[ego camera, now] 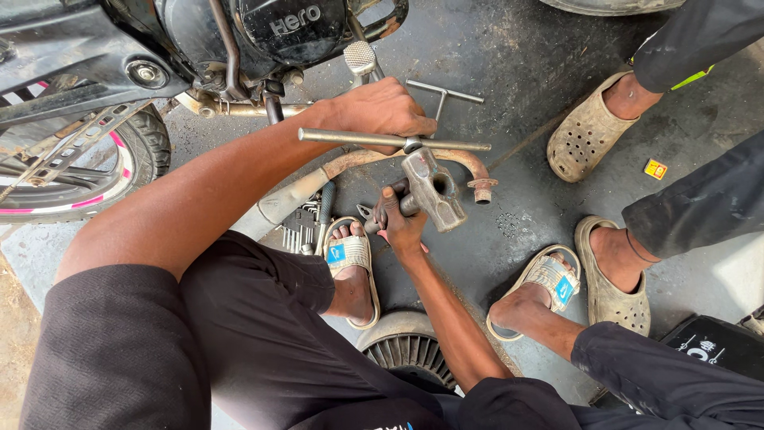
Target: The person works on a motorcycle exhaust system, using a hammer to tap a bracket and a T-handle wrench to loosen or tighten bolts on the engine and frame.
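— Where were your hands just then?

— Apart, each on its own tool. Your left hand was wrapped around the long grey steel T-handle wrench, gripping it near the middle, beside the motorcycle's black engine.

— Which way did that wrench lie?

— Its crossbar ran nearly level, left to right across the view, the long axis tilting slightly down to the right. It sat just above the rusty curved exhaust pipe, whose flanged open end pointed down at the dark oily concrete floor.

— And your right hand?

— Your right hand was clamped on the handle of a worn grey metal hammer. Its head pointed up and to the left, close against the pipe; whether it touched, you couldn't tell. A second small T-wrench lay on the floor beyond, and another person's beige perforated clogs stood to the right.
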